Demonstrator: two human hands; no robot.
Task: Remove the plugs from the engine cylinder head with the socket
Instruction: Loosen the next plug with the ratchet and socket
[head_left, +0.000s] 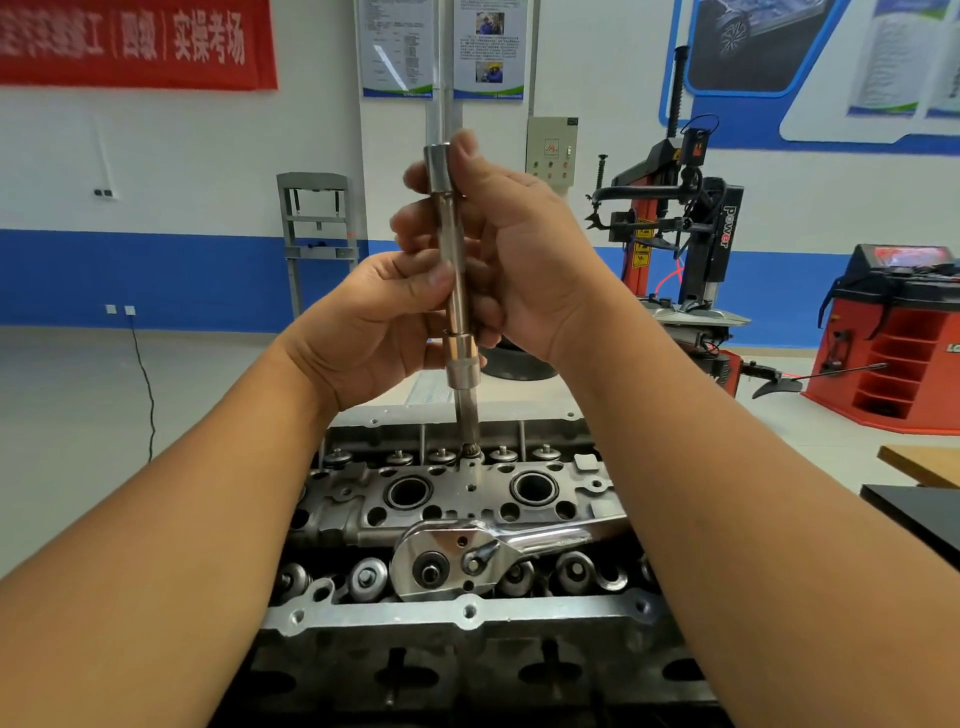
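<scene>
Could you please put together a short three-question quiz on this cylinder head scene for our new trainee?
1. True or false: both hands grip the extension bar.
2. Where does the ratchet wrench lie?
A. on the floor
B. across the cylinder head
C. in the right hand
3. Fill in: the lower end of the socket hangs just above the ____ row of valve springs.

Key:
1. True: the left hand holds it lower, the right hand higher.
2. B
3. far
</scene>
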